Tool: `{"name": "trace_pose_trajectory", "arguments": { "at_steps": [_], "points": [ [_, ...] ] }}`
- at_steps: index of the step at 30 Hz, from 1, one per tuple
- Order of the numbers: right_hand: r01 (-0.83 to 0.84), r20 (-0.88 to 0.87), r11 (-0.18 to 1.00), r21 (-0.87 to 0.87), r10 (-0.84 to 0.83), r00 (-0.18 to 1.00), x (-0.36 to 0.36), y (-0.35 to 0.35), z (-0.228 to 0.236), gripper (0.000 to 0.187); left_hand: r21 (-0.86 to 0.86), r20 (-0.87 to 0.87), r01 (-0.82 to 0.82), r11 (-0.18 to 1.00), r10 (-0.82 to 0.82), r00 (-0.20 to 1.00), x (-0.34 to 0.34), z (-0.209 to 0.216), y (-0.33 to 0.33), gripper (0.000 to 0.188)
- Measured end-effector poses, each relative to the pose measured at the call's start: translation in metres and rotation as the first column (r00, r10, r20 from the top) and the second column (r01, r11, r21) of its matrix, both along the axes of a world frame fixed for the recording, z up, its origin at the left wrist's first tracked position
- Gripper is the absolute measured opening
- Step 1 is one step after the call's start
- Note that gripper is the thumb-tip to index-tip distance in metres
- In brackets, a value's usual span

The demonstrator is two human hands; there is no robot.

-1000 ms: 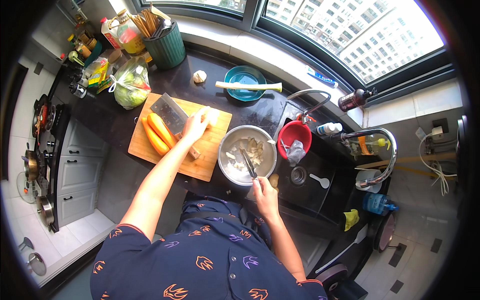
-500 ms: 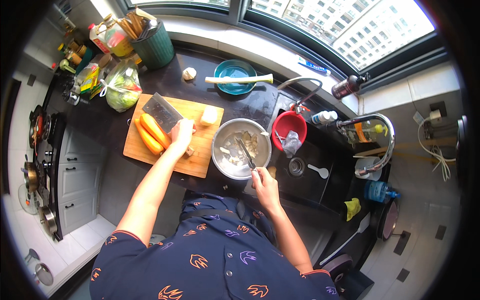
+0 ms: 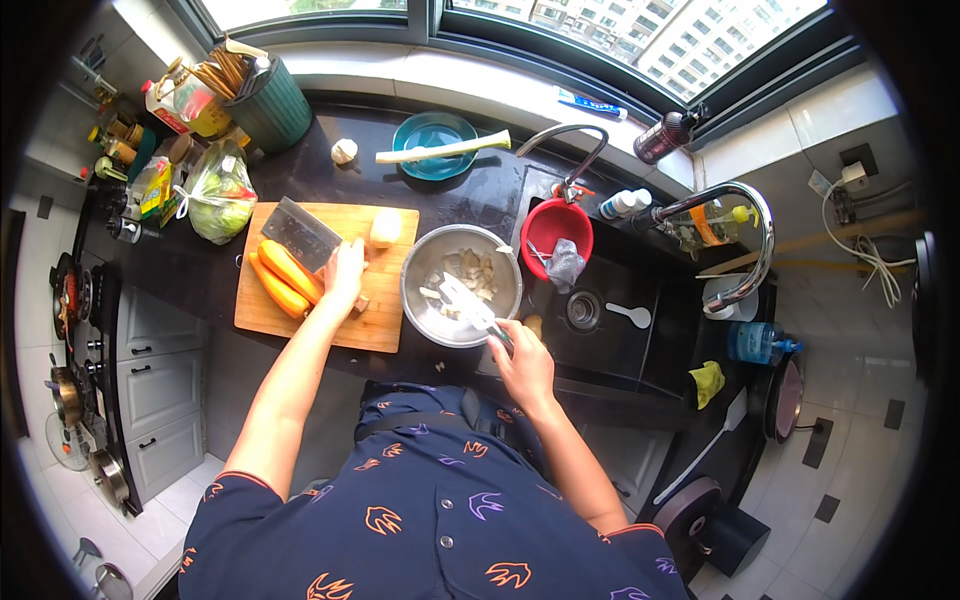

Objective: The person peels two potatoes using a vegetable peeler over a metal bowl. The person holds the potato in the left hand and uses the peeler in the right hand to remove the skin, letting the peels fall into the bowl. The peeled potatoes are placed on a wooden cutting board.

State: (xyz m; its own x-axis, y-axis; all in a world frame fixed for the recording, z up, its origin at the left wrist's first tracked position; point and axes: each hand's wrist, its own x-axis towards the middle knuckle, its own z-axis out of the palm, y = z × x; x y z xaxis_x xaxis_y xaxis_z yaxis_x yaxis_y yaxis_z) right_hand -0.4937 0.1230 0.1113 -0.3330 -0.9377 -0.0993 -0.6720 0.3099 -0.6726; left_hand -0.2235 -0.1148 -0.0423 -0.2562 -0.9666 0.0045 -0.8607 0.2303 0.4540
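Two hands work at a dark bench (image 3: 300,180) beneath a window. Largest on it is the wooden cutting board (image 3: 270,318), lying left of the sink (image 3: 640,290). Just right of the board, touching its edge, stands a steel bowl (image 3: 415,300) holding pale cut pieces. Two orange carrots (image 3: 285,278) lie side by side on the board's left half, with the broad blade of a cleaver (image 3: 300,233) resting partly over them. The left hand (image 3: 343,277) lies on the board at the cleaver's near end, fingers curled about its handle as far as can be seen. The right hand (image 3: 522,362) sits at the bowl's lower right rim, fingers closed on the grip of a white spatula (image 3: 466,302) whose flat end reaches into the bowl among the pieces. A red basin (image 3: 556,225) sits at the sink's left corner. A teal plate (image 3: 435,140) behind the bowl carries a pale leek stalk (image 3: 442,151). A peeled pale chunk (image 3: 385,228) rests at the board's far right edge. A garlic bulb (image 3: 344,151) lies left of the plate.
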Motion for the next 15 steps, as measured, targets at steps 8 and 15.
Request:
{"name": "trace_pose_trajectory", "arguments": {
  "at_steps": [8, 15],
  "points": [
    [0.024, 0.059, 0.997, -0.07, -0.02, 0.998, 0.003, -0.008, -0.003, 0.027, -0.072, 0.188, 0.2, 0.977, -0.183, 0.965, 0.004, 0.015, 0.007, 0.016],
    [0.033, 0.071, 0.994, -0.104, -0.026, 0.997, 0.006, -0.007, -0.005, 0.027, -0.157, 0.406, 0.297, 0.942, -0.213, 0.889, 0.007, -0.007, 0.008, 0.01]
  ]
}}
